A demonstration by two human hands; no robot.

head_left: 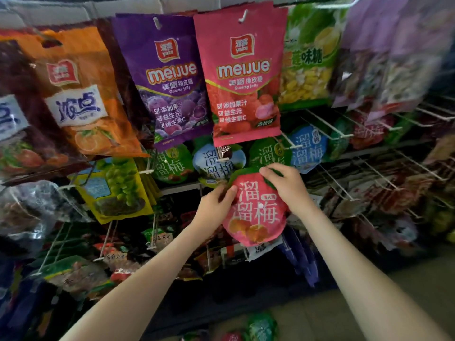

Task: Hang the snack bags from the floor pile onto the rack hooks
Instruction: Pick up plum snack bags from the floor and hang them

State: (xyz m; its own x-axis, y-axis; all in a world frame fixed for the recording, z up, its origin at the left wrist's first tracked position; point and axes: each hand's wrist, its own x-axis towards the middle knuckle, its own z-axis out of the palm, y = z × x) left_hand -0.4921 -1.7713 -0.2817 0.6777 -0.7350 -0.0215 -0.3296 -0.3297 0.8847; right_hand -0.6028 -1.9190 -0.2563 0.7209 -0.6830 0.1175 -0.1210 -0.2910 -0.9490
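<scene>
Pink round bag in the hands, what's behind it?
Behind the pink round bag, a blue round bag peeks out above and other packets below; anything directly behind is covered.

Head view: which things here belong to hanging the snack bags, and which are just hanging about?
In the job: pink plum bag, held by left hand and right hand; floor pile at the bottom edge.
Just there: purple Meijue bag, red Meijue bag, orange bag, green grape bag.
</scene>
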